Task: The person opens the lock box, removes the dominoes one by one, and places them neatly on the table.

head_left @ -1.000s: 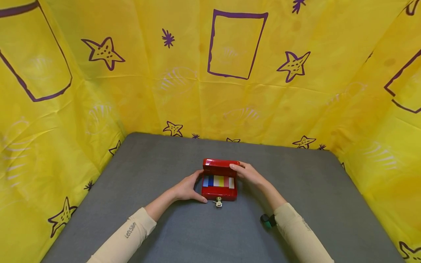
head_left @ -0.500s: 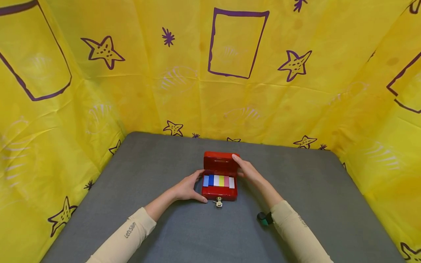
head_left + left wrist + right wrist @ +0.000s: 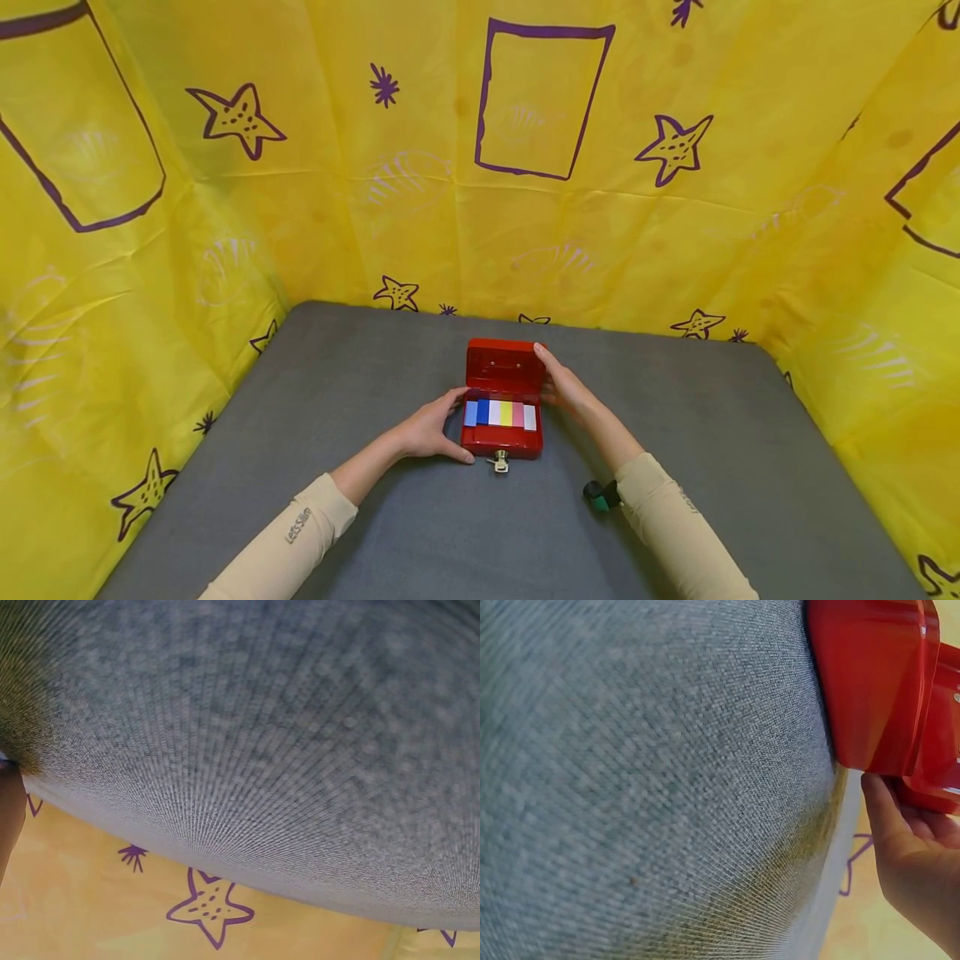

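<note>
Surroundings: yellow cloth (image 3: 405, 225) printed with purple starfish lines the back and sides; grey table (image 3: 465, 533) fills the lower frame. Red box (image 3: 501, 442) sits on the table just below centre of the frame, lid (image 3: 504, 367) raised at its far side, inner face showing. Coloured strips (image 3: 506, 413) (light blue, dark blue, white, yellow, pink, white) lie side by side inside. Key (image 3: 501, 464) juts from the front; the hands flank both sides.

Pose: both forearms, in cream sleeves (image 3: 292, 533), converge from the lower corners. Left hand (image 3: 429, 429) spans the box's left side, thumb at the near corner, fingers bent round the far one. Right hand (image 3: 566, 390) holds the lid's right edge, partly closed, one digit at the upper corner; grip firmness cannot be told, the lid hiding some fingers.
</note>
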Motion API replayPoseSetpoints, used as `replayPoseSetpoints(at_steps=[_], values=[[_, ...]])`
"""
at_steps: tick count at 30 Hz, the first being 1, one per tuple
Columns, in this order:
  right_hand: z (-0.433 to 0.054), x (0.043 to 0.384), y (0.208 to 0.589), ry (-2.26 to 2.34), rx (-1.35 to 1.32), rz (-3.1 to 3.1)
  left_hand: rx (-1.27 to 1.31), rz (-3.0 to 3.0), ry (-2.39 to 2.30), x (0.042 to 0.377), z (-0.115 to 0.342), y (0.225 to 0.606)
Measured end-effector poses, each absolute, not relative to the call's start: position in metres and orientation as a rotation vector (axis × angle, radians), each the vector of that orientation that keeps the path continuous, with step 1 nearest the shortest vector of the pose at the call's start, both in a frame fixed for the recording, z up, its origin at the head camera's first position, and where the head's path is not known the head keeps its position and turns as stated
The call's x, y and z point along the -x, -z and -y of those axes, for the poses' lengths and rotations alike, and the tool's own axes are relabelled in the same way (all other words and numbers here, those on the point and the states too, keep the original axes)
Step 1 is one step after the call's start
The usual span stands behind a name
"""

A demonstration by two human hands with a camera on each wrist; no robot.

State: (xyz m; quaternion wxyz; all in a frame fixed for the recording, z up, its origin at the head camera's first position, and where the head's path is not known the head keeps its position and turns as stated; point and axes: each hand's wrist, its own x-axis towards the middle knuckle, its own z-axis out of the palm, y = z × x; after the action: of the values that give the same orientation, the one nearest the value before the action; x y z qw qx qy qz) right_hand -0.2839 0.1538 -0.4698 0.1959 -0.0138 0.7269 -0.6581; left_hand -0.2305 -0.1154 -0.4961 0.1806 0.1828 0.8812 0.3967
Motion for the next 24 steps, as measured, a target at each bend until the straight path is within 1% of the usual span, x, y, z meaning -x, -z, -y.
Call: replayPoseSetpoints(at_steps=[24], values=[[-0.1621, 0.2805, 0.4731, 1.882, 0.026, -1.915, -0.506, -2.467, -1.128, 0.2328, 0.1167, 0.4958]])
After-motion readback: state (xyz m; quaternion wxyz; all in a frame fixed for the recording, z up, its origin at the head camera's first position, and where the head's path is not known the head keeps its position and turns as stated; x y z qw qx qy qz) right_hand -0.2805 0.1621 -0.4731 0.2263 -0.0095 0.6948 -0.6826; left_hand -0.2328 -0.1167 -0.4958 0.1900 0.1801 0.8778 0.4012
